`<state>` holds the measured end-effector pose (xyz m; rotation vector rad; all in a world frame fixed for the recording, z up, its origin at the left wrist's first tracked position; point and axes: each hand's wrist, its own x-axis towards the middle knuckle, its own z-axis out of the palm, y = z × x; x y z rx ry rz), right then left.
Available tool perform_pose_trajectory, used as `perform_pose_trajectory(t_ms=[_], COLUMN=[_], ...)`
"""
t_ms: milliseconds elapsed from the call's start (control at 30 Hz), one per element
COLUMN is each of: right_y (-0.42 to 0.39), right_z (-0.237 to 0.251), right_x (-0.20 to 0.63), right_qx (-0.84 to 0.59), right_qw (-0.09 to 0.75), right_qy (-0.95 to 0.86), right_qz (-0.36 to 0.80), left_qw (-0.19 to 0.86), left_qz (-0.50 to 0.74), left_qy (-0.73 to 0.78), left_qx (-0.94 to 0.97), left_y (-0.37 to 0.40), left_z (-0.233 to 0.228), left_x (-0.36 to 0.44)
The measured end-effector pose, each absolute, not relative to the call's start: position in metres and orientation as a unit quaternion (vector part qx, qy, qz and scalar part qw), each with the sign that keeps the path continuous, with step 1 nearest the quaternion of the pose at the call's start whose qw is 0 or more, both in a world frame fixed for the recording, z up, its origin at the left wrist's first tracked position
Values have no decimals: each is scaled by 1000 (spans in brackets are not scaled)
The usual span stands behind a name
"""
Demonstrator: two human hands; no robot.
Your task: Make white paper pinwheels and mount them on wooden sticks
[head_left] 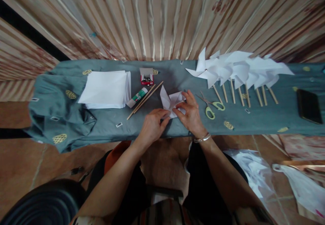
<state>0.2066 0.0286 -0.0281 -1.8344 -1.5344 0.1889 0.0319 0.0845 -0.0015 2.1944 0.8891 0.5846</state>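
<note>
We press both hands, left hand (152,125) and right hand (190,111), closed on the folded paper pinwheel (172,101) at the tabletop (254,120) edge | risk: folded corners may spring open if our fingers loosen.

Both hands are pressing on a folded white paper piece (172,102) lying on the cloth-covered tabletop (254,120): the left hand (152,125) is pinching its near edge, the right hand (191,111) is lying over its right side. Green scissors (212,108) are lying just right, a glue stick (137,97) and wooden sticks (145,100) are lying left
</note>
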Motion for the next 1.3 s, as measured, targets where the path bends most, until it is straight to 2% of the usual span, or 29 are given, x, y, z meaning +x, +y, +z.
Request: perform_pose_trajectory(t_ms=[200,500,867,1167,1300], right_y=[30,32,26,21,20], right_z=[-30,-28,-23,-16,-14], right_x=[208,206,204,201,200], right_qx=[-718,-712,-703,-702,-696], right_qw=[356,382,451,466,458], right_qy=[-595,-580,-535,-529,-544], right_qz=[65,104,129,104,102], left_qw=[290,301,462,628,649], left_qz=[253,262,355,342,314], left_qy=[372,390,399,350,355], left_qx=[845,830,708,606,595], left_y=[97,110,110,113,110], left_z=[-7,-24,-15,-16,-8], left_x=[29,45,62,67,65])
